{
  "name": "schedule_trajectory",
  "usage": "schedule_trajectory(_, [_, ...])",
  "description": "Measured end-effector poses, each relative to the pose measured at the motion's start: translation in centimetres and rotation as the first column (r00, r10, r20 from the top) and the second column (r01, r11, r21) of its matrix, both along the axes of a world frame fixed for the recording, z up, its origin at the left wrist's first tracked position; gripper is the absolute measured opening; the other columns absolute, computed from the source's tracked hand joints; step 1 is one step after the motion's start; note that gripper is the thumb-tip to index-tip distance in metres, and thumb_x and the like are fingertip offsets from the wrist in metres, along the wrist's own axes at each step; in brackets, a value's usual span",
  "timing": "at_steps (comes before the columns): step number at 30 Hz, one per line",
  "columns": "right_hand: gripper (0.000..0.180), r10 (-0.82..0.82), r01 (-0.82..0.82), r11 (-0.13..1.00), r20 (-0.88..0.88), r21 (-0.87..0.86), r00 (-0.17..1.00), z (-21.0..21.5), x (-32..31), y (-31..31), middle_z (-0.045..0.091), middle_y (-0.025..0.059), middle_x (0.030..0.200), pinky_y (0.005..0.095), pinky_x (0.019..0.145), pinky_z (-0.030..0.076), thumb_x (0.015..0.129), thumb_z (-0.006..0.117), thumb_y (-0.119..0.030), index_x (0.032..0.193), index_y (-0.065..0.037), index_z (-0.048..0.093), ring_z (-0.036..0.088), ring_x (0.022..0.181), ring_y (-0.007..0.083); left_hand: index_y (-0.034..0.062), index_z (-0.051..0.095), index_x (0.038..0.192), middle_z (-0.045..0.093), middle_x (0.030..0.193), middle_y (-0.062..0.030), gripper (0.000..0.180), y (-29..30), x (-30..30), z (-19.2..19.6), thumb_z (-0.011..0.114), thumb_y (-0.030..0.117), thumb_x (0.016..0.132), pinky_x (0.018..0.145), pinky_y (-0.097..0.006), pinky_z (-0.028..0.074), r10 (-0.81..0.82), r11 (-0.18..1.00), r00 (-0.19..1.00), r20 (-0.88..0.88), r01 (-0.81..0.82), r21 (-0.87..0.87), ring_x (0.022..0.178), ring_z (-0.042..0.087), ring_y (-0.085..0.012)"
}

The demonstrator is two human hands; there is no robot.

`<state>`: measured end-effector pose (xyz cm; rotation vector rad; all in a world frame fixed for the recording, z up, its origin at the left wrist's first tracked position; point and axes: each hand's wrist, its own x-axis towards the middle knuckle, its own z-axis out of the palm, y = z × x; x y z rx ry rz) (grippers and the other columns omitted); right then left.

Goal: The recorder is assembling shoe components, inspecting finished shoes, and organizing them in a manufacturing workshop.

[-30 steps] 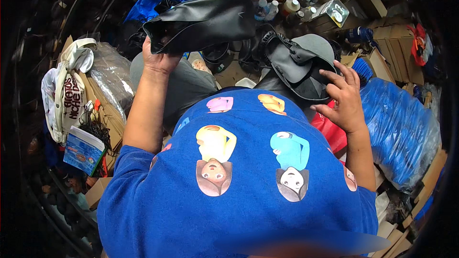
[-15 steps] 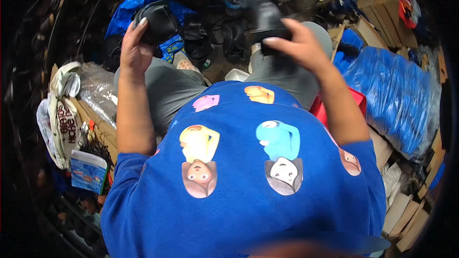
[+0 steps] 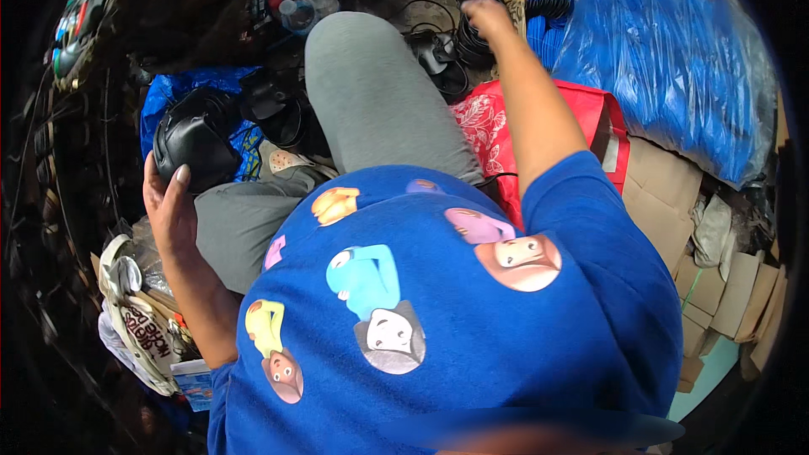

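Note:
My left hand [image 3: 171, 198] is at the left, with thumb and fingers closed on the lower edge of a rounded, glossy black leather piece [image 3: 198, 139], perhaps a shoe upper. Far off to the right, my right arm is stretched out. My right hand [image 3: 487, 17] has curled fingers beside a dark coiled bundle [image 3: 474, 40]; what they hold, if anything, is hidden. Another black leather piece [image 3: 438, 61] lies just left of that bundle. More black leather pieces [image 3: 276, 105] rest between my left hand and my raised grey-trousered knee [image 3: 358, 59].
Several bottles [image 3: 324, 0] stand at the far side. A plastic-wrapped blue bundle [image 3: 666, 76] and a red patterned bag [image 3: 493, 114] are at the right, near flattened cardboard [image 3: 661, 194]. A blue sheet [image 3: 156, 101] lies at the left, with a cream cloth bag [image 3: 139, 329] nearer me.
My right hand has swung far right, and the black shoe-like item it held is no longer seen in it. My left hand keeps its black piece, now lower left. The view has turned right.

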<state>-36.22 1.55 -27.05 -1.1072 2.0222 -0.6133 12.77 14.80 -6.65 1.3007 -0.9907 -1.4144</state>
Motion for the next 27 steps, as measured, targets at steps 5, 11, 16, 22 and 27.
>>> schedule_trajectory(5, [0.036, 0.682, -0.499, 0.714, -0.325, 0.491, 0.655, -9.0, 2.4, 6.3, 0.063, 0.0102, 0.102, 0.0446, 0.080, 0.044, 0.069, 0.065, -0.030, 0.102, -0.015, 0.064, 0.059, 0.096, 0.0286, -0.0056, 0.042, 0.122, 0.054, 0.114, -0.0101, 0.052, 0.4, -1.3, 2.2, 0.065, 0.006, 0.076, 0.093, -0.029, 0.037, -0.036, 0.999, 0.968, 0.250, 0.025, 0.047, 0.106, 0.051, -0.0166])
schedule_trajectory(11, [0.034, 0.905, -0.624, 0.398, -0.175, 0.673, 0.388, -7.5, 3.1, 8.2, 0.061, 0.0106, 0.107, 0.0486, 0.086, 0.039, 0.075, 0.063, -0.034, 0.104, -0.017, 0.062, 0.054, 0.105, 0.0252, -0.0069, 0.049, 0.115, 0.060, 0.101, -0.0087, 0.050, -2.1, -7.7, 5.3, 0.068, 0.004, 0.070, 0.085, -0.027, 0.042, -0.312, 0.949, 0.863, 0.397, 0.266, 0.167, 0.094, 0.056, -0.0147])
schedule_trajectory(16, [0.032, 0.431, -0.455, 0.874, 0.162, 0.172, 0.888, 0.1, 0.2, 1.9, 0.063, 0.0098, 0.087, 0.0359, 0.076, 0.047, 0.083, 0.056, -0.033, 0.094, -0.003, 0.060, 0.061, 0.084, 0.0208, -0.0020, 0.051, 0.117, 0.062, 0.097, -0.0150, 0.053, -5.7, -15.0, 6.2, 0.069, 0.006, 0.068, 0.080, -0.033, 0.047, -0.490, 0.647, 0.465, 0.738, 0.761, -0.050, 0.087, 0.062, -0.0243])
schedule_trajectory(22, [0.032, 0.179, 0.044, 0.976, 0.897, -0.214, 0.405, 18.1, 0.7, 3.2, 0.060, 0.0076, 0.103, 0.0331, 0.087, 0.046, 0.086, 0.058, -0.013, 0.115, -0.001, 0.049, 0.058, 0.096, 0.0180, 0.0034, 0.057, 0.105, 0.061, 0.082, -0.0110, 0.040, -5.6, -21.4, 1.6, 0.066, 0.021, 0.071, 0.075, -0.039, 0.044, -0.368, 0.327, 0.123, 0.922, 0.945, 0.005, 0.082, 0.059, -0.0270])
schedule_trajectory(27, [0.036, 0.507, -0.234, 0.845, 0.580, -0.481, 0.638, 23.1, 7.5, 6.8, 0.058, 0.0048, 0.107, 0.0261, 0.086, 0.043, 0.084, 0.061, -0.013, 0.116, 0.000, 0.050, 0.053, 0.096, 0.0107, 0.0097, 0.059, 0.101, 0.059, 0.084, -0.0074, 0.035, -5.5, -22.2, 1.9, 0.066, 0.026, 0.071, 0.077, -0.037, 0.040, -0.161, 0.198, 0.094, 0.982, 0.978, -0.061, 0.090, 0.056, -0.0220])
